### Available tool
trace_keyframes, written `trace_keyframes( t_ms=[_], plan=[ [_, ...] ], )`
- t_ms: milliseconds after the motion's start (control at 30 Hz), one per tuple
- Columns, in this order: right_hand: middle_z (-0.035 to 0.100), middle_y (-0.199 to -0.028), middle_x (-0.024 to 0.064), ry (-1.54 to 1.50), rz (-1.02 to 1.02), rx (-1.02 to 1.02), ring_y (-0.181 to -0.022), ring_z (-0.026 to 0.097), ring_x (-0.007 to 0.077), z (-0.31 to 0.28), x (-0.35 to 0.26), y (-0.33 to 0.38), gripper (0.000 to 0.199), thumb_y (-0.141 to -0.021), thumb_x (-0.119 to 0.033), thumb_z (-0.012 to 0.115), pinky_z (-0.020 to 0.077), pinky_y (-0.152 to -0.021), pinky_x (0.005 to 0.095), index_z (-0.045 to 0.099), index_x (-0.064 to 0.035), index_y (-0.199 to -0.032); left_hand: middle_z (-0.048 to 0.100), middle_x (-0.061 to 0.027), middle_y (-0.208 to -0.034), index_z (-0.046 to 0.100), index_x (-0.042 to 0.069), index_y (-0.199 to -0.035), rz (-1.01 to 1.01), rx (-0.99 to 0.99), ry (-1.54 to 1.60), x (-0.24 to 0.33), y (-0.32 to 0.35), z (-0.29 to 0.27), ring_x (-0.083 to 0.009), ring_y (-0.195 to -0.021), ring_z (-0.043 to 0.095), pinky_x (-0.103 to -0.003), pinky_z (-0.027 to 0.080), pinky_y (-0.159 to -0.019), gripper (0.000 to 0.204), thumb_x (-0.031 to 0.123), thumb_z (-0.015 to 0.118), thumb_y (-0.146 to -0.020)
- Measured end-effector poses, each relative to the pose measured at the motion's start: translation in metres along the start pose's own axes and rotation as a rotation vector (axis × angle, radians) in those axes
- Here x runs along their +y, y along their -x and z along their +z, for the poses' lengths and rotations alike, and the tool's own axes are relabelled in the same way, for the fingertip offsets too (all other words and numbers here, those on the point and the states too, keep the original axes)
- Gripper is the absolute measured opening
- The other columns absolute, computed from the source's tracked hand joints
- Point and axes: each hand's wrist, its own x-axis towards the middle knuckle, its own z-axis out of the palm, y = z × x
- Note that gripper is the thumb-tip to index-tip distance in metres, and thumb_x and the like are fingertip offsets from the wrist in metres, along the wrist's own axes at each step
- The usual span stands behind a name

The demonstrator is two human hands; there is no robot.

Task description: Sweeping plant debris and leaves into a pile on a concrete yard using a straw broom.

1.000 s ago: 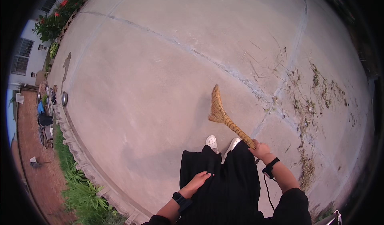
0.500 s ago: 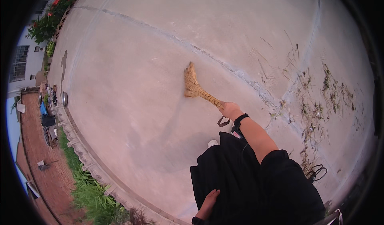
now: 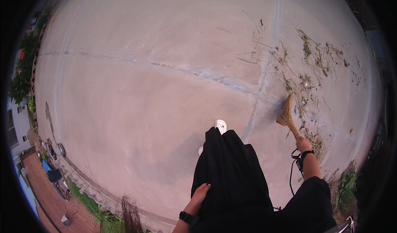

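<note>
My right hand (image 3: 303, 144) is closed round the handle of a straw hand broom (image 3: 288, 118). The broom's bristles touch the concrete at the left edge of a strip of dry plant litter (image 3: 306, 84). A dark strap or cord (image 3: 294, 162) hangs beside that hand. My left hand (image 3: 200, 193) lies against my black clothing (image 3: 231, 175), its fingers loosely stretched out and partly hidden, with nothing visible in them.
Pale concrete (image 3: 136, 96) spreads ahead, crossed by cracked joints. My white shoe (image 3: 221, 126) shows below the clothing. Along the left run a low curb (image 3: 103, 193), grass (image 3: 84, 198) and red brick paving (image 3: 41, 171). Green plants (image 3: 348, 187) grow at the lower right.
My right hand has swung the broom from the middle over to the right, beside the litter. My view has turned, and my left hand sits a little further left and higher.
</note>
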Motion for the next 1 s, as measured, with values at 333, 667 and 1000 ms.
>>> trace_keyframes(
  t_ms=[333, 667, 1000],
  plan=[
    [0.064, -0.083, 0.0204, -0.411, 0.23, 0.163, -0.079, 0.064, 0.0313, 0.003, 0.083, 0.079, 0.051, -0.074, -0.038, 0.061, 0.0501, -0.07, 0.0382, 0.058, 0.0023, -0.105, 0.06, -0.0056, -0.1, 0.052, -0.002, -0.113, 0.029, 0.119, -0.32, 0.078, -0.013, 0.05, -0.0129, -0.093, 0.055, -0.025, 0.043, -0.082, 0.034, 0.023, 0.051, -0.09],
    [0.063, -0.077, 0.0182, -0.525, -0.51, 0.179, -0.071, 0.061, 0.0336, -0.079, -0.187, -0.021, 0.052, -0.078, -0.036, 0.058, 0.049, -0.068, 0.0419, 0.047, -0.0152, -0.124, 0.059, -0.0065, -0.105, 0.05, -0.004, -0.115, -0.001, -0.096, -0.377, 0.189, -0.035, 0.101, -0.0125, -0.097, 0.054, -0.024, 0.041, -0.085, 0.038, 0.024, 0.05, -0.09],
    [0.065, -0.075, 0.0101, -0.41, -0.654, 0.231, -0.075, 0.063, 0.0269, -0.277, -0.401, -0.198, 0.022, -0.076, -0.023, 0.052, 0.0488, -0.067, 0.04, 0.063, -0.0151, -0.093, 0.06, -0.0045, -0.098, 0.053, -0.002, -0.109, 0.017, 0.039, -0.319, 0.288, -0.07, 0.13, -0.0112, -0.092, 0.055, -0.024, 0.042, -0.082, 0.032, 0.024, 0.051, -0.09]
  ],
)
